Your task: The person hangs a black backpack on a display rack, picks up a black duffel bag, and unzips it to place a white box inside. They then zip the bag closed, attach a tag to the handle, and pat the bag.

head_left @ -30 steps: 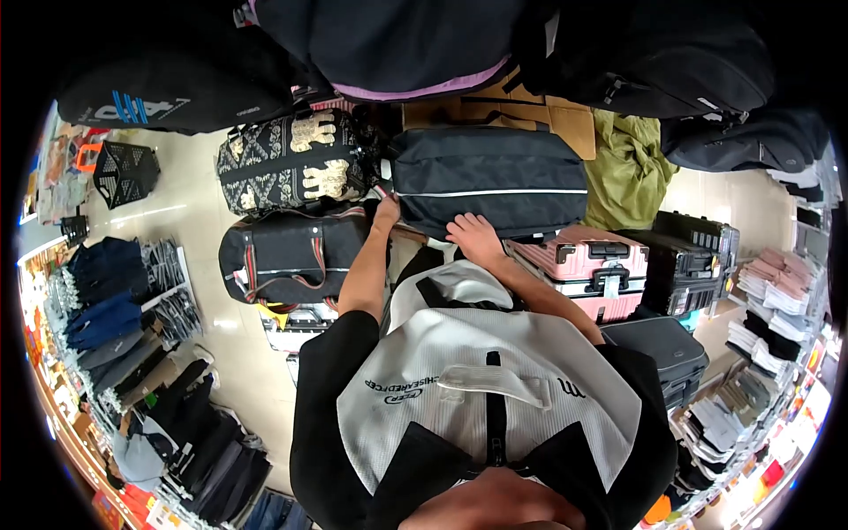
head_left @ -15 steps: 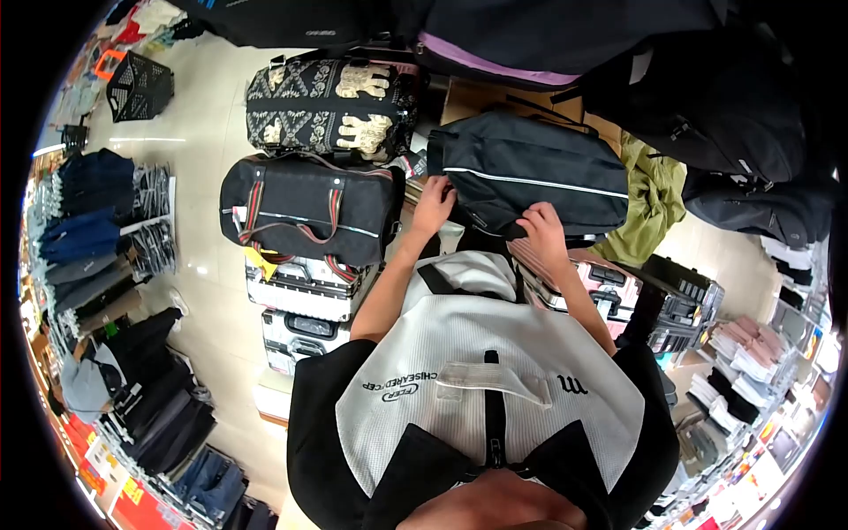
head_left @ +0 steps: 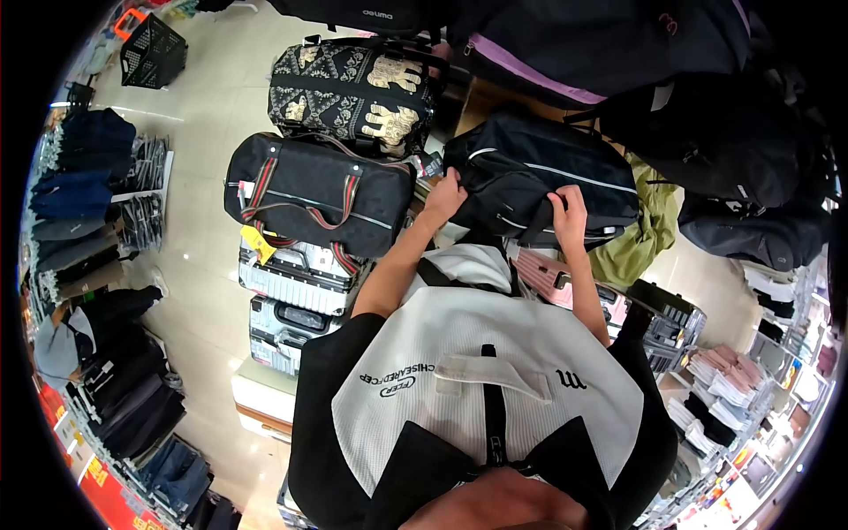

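Note:
A black bag (head_left: 583, 177) with pale piping lies in front of me, its near side bulging toward my body. My left hand (head_left: 446, 196) is closed on the bag's left end, thumb and fingers pinched at its edge. At the near side, my right hand (head_left: 570, 210) has its fingers curled on a dark strap or fold of the same bag. Exactly what lies between those fingers is partly hidden. Just left of my left hand is a black duffel bag (head_left: 305, 199) with striped handles and a yellow tag (head_left: 257, 243).
Beyond the duffel sits an elephant-patterned bag (head_left: 349, 97). Silver suitcases (head_left: 296, 278) and a pink suitcase (head_left: 543, 272) stand below the bags. Olive fabric (head_left: 649, 234) is at the right, with black backpacks (head_left: 733, 150) behind it. Clothes racks (head_left: 88, 194) line the left.
The black bag has tilted, showing more of its near pocket side. Both hands have shifted slightly right with it, and my right hand has risen with a dark strap or fold.

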Available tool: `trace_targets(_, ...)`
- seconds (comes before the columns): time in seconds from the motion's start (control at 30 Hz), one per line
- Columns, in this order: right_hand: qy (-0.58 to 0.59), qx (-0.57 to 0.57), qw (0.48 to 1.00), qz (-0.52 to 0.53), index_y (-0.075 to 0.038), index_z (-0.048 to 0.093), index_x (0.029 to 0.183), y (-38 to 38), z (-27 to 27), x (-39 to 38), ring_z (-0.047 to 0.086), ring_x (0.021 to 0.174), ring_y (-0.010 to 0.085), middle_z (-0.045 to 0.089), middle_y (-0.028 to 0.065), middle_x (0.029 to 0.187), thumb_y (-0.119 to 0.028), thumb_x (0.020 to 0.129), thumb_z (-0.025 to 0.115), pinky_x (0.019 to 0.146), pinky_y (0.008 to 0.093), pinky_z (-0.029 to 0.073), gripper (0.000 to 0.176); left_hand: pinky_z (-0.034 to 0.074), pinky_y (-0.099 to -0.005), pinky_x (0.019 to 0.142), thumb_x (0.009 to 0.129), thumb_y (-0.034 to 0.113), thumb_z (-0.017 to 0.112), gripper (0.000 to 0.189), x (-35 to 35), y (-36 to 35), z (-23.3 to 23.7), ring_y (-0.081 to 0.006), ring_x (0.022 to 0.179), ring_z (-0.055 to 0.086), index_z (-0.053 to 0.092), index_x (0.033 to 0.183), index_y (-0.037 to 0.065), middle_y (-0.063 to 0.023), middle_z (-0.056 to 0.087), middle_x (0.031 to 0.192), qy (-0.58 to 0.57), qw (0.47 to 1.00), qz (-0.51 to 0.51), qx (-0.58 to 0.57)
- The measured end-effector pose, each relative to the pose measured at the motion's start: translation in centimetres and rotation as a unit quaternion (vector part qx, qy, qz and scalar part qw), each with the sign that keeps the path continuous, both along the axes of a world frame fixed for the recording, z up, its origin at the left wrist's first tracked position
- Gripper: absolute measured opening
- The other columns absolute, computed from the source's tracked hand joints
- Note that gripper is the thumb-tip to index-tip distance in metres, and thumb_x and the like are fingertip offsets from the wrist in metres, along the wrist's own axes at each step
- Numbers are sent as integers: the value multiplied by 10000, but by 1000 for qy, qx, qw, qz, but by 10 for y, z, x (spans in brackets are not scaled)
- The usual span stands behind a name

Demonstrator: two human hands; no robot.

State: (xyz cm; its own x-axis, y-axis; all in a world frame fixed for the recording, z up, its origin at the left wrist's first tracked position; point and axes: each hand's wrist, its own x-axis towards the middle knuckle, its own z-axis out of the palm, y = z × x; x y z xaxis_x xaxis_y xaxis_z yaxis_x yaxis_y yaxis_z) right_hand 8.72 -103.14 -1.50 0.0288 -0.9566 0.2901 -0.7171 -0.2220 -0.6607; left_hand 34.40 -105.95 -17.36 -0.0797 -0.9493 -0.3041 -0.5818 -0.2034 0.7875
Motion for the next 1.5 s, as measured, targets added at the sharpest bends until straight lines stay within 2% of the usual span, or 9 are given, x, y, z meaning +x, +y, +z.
trace_targets(0.03, -4, 1, 1000, -12, 14, 555, 872, -5, 1, 0, 535, 767, 343, 542, 154, 850, -57, 839, 673, 688, 365, 451, 143, 485, -457, 734, 805, 120, 597, 201, -2, 4, -19, -403, 862, 612, 514, 942, -2, -221, 626, 883, 7, 993, 22, -117)
trace_targets(0.13, -10, 4, 999, -51, 11, 556, 887, -12, -1, -2, 533, 754, 333, 541, 151, 851, -82, 860, 667, 683, 356, 449, 147, 467, -466, 729, 795, 107, 591, 156, 5, 11, 7, -418, 844, 581, 516, 885, 4, -216, 597, 878, 66, 993, 65, -71)
trace_targets(0.53, -59, 53, 990, -119, -3, 560, 875, -2, -33, -13, 533, 731, 291, 541, 137, 807, -94, 861, 667, 671, 337, 446, 141, 551, -268, 540, 843, -90, 467, 158, 31, 9, 22, -88, 602, 522, 456, 816, 66, -2, 483, 743, 366, 898, 240, -34)
trace_targets(0.77, -10, 20, 999, 22, -10, 534, 869, 25, -59, 6, 507, 698, 297, 514, 142, 796, -55, 844, 660, 650, 366, 434, 135, 532, -276, 655, 938, 85, 529, 130, 29, 9, -38, -113, 715, 571, 534, 1068, 82, -42, 604, 914, 367, 899, 200, 133)
trace_targets(1.0, -102, 205, 973, 39, -13, 527, 871, 64, -6, 6, 508, 714, 271, 498, 121, 785, -51, 824, 682, 654, 346, 431, 167, 477, -314, 841, 916, 183, 539, 275, 35, -32, -85, -221, 910, 611, 544, 1136, 18, -113, 647, 987, 227, 952, 205, -17)
trace_targets(1.03, -104, 220, 969, 40, -13, 526, 867, 70, 3, 4, 507, 713, 271, 496, 120, 784, -53, 823, 684, 654, 345, 431, 169, 456, -248, 708, 936, 137, 513, 248, 38, -42, -87, -104, 762, 535, 533, 1162, 39, -50, 621, 992, 209, 956, 204, 8)
trace_targets(1.13, -81, 247, 964, 58, -11, 526, 859, 80, 22, -11, 507, 717, 278, 500, 118, 786, -52, 814, 689, 656, 345, 430, 174, 430, -230, 664, 945, 168, 488, 295, 47, -65, -115, -88, 717, 503, 525, 1218, 65, -13, 619, 989, 192, 964, 170, 74)
trace_targets(1.3, -81, 250, 961, 86, -11, 535, 856, 76, 30, -29, 525, 743, 291, 517, 119, 802, -48, 805, 685, 668, 352, 437, 162, 429, -433, 949, 905, 177, 514, 336, 43, -77, -121, -431, 1034, 514, 545, 1222, 70, -230, 529, 1159, 21, 988, 149, 21)
trace_targets(1.5, -60, 201, 966, 152, -6, 534, 838, 80, 35, -18, 538, 796, 327, 539, 132, 800, -93, 794, 693, 711, 386, 451, 187, 479, -448, 755, 850, 41, 538, 118, 59, -74, -132, -402, 819, 584, 506, 964, 37, -194, 611, 882, -21, 994, 49, -90)
